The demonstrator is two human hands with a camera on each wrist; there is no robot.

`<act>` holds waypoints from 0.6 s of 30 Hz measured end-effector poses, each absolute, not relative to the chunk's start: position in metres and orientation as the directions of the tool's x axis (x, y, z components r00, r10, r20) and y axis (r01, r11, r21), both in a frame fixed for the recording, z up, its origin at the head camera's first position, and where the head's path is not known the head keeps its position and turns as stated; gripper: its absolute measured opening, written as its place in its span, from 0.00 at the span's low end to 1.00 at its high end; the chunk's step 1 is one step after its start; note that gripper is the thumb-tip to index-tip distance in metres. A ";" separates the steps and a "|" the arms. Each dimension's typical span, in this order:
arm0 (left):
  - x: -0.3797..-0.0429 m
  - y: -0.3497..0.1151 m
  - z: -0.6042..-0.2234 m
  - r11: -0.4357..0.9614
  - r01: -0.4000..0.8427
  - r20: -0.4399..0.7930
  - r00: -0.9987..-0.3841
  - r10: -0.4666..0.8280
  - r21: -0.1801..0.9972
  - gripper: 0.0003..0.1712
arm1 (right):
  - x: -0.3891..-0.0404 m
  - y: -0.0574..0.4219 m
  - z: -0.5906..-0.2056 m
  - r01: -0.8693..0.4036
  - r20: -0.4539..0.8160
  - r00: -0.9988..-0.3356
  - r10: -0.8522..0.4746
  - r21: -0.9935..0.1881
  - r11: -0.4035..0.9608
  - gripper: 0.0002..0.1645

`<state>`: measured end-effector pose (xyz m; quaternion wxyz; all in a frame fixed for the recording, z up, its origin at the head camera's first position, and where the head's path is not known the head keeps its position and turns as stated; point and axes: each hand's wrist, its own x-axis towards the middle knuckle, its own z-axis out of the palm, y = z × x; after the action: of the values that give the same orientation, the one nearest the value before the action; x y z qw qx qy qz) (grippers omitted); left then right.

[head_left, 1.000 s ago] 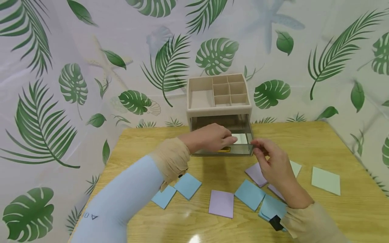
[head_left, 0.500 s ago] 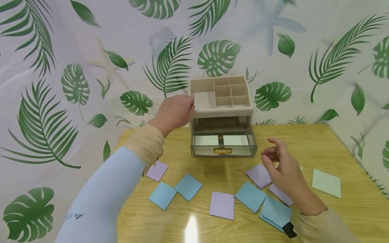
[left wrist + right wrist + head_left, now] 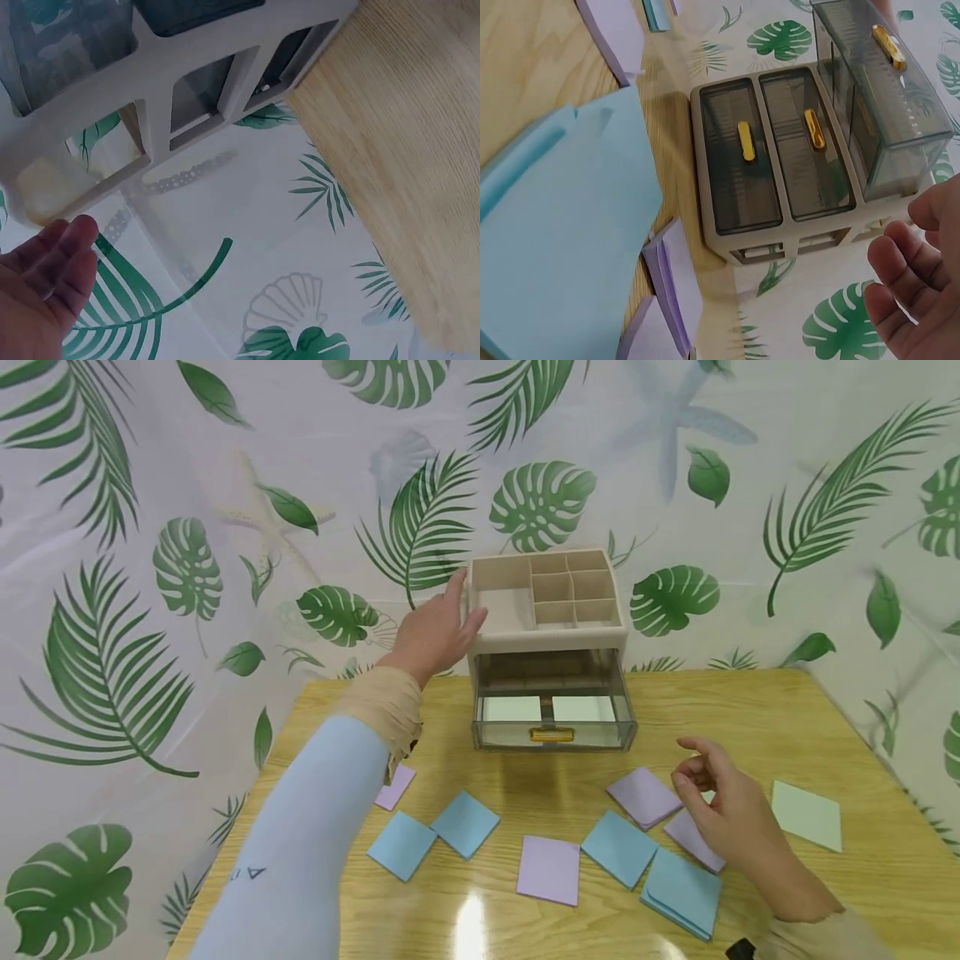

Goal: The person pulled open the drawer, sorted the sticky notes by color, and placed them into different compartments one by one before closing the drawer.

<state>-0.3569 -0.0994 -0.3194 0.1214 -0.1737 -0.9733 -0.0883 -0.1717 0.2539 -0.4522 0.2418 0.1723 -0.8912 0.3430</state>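
Left sleeve [image 3: 292, 852]: light blue with a gathered tan cuff, reaching in over the wooden table [image 3: 450, 935].
Left purple pad [image 3: 397, 787]: flat on the table, partly behind the cuff.
Two blue pads [image 3: 465, 825]: below and right of it, corner to corner.
Left hand [image 3: 435, 631]: at the upper left edge of the storage box; fingers extended, thumb spread wide from them, nothing in the grip. Whether the fingertips press on the edge, I cannot tell.
Storage box [image 3: 549, 638]: beige, upright at the back of the table, with a divided tray on top and a leaf-print backdrop [image 3: 300, 427] behind.
Drawer [image 3: 600, 737]: the top one of three, see-through, pulled out towards the person; the right wrist view shows the two lower ones closed.
Two pale green pads [image 3: 510, 708]: side by side inside the open drawer.
Middle purple pad [image 3: 548, 870]: flat, in front of the box.
Blue pads on the right [image 3: 682, 892]: one single, one stack beside it.
Right purple pads [image 3: 643, 796]: two, between drawer and right hand.
Right hand [image 3: 723, 814]: raised over the table, fingers loosely bent, narrow gap to the thumb, holding nothing.
Green pad [image 3: 807, 815]: flat, far right.
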 end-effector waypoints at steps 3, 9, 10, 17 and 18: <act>-0.360 -0.094 -0.321 0.931 0.355 0.247 -0.912 0.326 0.083 0.39 | -0.172 0.261 -0.454 -0.475 0.556 -0.818 -0.147 -0.507 0.719 0.22; -0.358 -0.089 -0.329 0.870 0.489 0.170 -0.864 0.474 0.058 0.33 | -0.171 0.278 -0.456 -0.420 0.516 -0.849 -0.116 -0.525 0.740 0.18; -0.357 -0.089 -0.330 0.857 0.507 0.154 -0.858 0.491 0.094 0.32 | -0.171 0.280 -0.456 -0.409 0.504 -0.857 -0.113 -0.529 0.744 0.18; -0.357 -0.092 -0.334 0.796 0.568 0.149 -0.823 0.548 0.210 0.27 | -0.170 0.297 -0.456 -0.356 0.455 -0.886 -0.090 -0.542 0.761 0.14; -0.357 -0.091 -0.334 0.787 0.577 0.158 -0.817 0.555 0.216 0.26 | -0.170 0.299 -0.456 -0.349 0.450 -0.889 -0.085 -0.545 0.762 0.14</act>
<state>-0.3571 -0.0913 -0.3344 0.0428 -0.2999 -0.9444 -0.1280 -0.1702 0.2990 -0.4558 0.2037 0.1186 -0.9162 0.3240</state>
